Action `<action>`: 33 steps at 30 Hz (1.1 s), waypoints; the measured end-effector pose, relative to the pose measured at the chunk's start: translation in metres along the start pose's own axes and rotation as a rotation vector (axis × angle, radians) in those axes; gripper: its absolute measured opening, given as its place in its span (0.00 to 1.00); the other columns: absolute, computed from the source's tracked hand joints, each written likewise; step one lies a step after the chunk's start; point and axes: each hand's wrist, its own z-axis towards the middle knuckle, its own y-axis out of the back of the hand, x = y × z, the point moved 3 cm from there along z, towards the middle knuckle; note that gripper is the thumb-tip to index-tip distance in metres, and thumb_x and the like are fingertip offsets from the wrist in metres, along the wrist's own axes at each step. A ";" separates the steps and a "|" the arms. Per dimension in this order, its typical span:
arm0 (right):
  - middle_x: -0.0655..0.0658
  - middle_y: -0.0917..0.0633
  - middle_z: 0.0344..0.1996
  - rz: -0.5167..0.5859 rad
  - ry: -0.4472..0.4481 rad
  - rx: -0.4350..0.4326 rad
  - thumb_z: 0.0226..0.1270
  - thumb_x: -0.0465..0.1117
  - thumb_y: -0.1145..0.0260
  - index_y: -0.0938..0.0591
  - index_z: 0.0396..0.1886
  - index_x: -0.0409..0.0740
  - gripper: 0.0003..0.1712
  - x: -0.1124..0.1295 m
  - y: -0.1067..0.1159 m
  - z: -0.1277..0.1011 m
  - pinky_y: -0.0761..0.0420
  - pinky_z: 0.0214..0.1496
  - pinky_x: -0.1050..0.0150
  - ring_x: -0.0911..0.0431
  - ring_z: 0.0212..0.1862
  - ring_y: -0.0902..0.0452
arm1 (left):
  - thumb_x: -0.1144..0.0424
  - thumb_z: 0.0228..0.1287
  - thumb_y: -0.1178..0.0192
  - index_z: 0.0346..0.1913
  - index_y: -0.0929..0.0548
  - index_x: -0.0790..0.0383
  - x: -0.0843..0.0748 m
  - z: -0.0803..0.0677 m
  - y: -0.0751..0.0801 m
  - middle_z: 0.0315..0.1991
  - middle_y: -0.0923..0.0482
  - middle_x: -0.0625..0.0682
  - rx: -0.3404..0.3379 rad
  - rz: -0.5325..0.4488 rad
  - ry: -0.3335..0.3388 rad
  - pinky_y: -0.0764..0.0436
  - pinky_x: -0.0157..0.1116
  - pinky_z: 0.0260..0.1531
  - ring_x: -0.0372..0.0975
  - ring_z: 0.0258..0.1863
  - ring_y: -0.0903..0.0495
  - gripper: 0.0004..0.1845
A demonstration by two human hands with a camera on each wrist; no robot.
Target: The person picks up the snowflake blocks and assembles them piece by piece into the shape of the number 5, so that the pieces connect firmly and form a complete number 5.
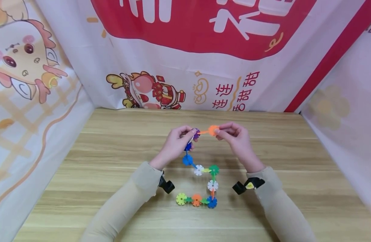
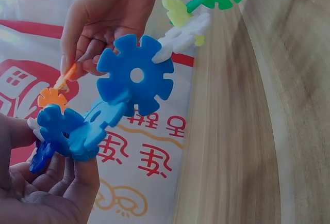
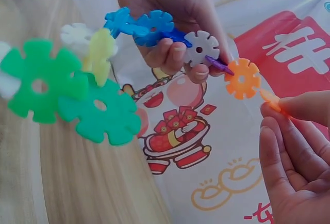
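- Plainly, both hands were raised above the wooden tabletop [image 1: 112,141], holding the top end of a chain of snowflake discs [image 1: 200,174] between them.
- The left hand [image 1: 176,144] had its fingers curled round the upper end of the chain, pinching a white disc [image 3: 201,48] and a purple disc [image 1: 196,133] beside a dark blue one.
- The right hand [image 1: 236,136] pinched an orange disc [image 1: 214,130] between thumb and fingertips; a second orange disc [image 3: 242,78] linked it edge-on to the purple one.
- From the left hand the chain hung down through a blue disc [image 1: 187,159], then ran to a white disc [image 1: 198,170] and a green disc [image 1: 214,169].
- Lower down, another white disc [image 1: 213,185] led to a bottom row lying on the tabletop: a yellow-green disc [image 1: 181,199], an orange one [image 1: 196,200] and a blue one [image 1: 212,202].
- Both forearms wore beige sleeves [image 1: 134,195], each with a black wrist camera mount [image 1: 166,185] strapped on.
- Behind the tabletop hung a printed cloth backdrop [image 1: 185,67] with a red panel, white characters and a cartoon figure.
- In the left wrist view a large blue disc [image 2: 135,75] sat nearest the lens, with the right hand's fingers [image 2: 98,28] beyond it.
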 end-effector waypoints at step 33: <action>0.38 0.17 0.41 -0.100 0.011 0.065 0.61 0.38 0.32 0.21 0.47 0.34 0.17 0.024 -0.004 -0.012 0.20 0.44 0.62 0.47 0.42 0.19 | 0.57 0.71 0.49 0.42 0.19 0.66 0.000 0.008 0.004 0.31 0.20 0.58 -0.044 0.102 0.010 0.19 0.41 0.24 0.48 0.22 0.22 0.15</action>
